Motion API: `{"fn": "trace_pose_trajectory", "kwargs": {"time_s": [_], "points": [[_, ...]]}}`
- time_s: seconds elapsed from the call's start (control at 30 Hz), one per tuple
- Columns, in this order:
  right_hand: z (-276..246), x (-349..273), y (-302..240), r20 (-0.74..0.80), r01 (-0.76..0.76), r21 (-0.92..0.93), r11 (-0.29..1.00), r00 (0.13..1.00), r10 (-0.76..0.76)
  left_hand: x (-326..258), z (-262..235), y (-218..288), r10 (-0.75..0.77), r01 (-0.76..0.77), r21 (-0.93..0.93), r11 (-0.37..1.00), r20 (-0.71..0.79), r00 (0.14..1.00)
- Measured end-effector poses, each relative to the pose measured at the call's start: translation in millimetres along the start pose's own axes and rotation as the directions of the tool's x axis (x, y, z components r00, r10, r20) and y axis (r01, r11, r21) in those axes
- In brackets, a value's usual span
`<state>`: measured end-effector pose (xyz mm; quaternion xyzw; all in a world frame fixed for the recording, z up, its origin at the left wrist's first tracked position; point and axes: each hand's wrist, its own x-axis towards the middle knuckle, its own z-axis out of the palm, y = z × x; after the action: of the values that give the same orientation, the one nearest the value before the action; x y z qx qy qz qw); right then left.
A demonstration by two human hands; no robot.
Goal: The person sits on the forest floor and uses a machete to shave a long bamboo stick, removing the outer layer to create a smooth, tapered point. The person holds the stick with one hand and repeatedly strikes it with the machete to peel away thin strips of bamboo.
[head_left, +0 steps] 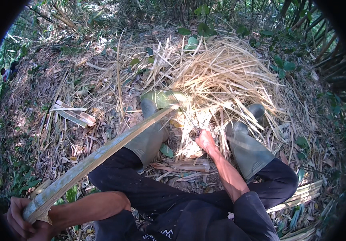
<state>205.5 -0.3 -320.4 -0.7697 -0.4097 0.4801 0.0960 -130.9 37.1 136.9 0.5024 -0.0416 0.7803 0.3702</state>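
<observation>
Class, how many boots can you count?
2: the left boot, partly behind the long strip; the right boot, right of the right hand. Neither is fully hidden.

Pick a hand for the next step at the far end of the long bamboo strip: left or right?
Right, likely. The right hand is closer to that end, between the boots; what it holds is unclear. The left hand is occupied, gripping the near end of the bamboo strip.
</observation>
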Motion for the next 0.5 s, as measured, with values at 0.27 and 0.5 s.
{"fn": "trace_pose_trajectory", "kwargs": {"time_s": [0.27,0.5], "points": [[-8,3,25,-0.017,0.007,0.087,0.996,1.0,-0.005,15,-11,-6,-0.064,0.027,0.183,0.983,0.198,0.978],[-68,-77,16,-0.272,0.05,-0.197,0.979,0.957,-0.104,3,-1,-6,-0.074,0.039,0.161,0.986,0.217,0.973]]}}
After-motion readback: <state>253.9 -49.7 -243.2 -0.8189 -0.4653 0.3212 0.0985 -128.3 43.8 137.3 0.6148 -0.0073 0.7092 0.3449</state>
